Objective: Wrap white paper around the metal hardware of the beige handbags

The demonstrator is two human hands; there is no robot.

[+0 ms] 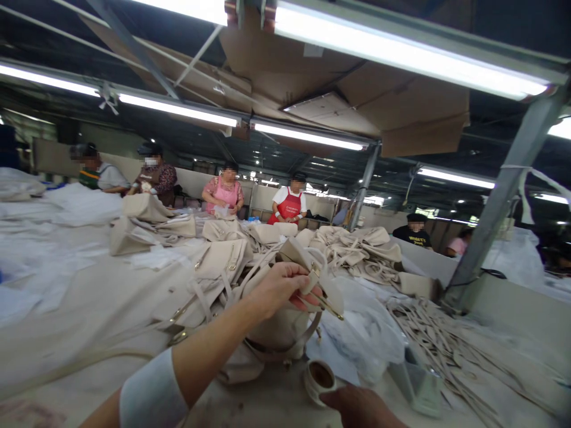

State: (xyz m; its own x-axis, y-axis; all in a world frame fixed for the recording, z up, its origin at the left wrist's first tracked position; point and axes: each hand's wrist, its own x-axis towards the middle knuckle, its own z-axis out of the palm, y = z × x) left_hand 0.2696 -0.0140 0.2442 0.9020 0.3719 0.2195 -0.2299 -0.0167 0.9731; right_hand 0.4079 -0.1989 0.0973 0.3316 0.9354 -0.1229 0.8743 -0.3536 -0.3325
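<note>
My left hand, a white band round its forearm, pinches a beige flap with gold-coloured hardware on a beige bag. The bag stands on the table right in front of me. At the bottom edge, my right hand is blurred and partly cut off by the frame. Its fingertips touch a small round white cup with something brown inside. Whether the fingers grip the cup or only rest against it is unclear.
More beige bags are heaped behind. Clear plastic, a pale green tray and thin beige straps lie to the right. White sheets cover the left side. Several people stand along the far side; a metal post rises at right.
</note>
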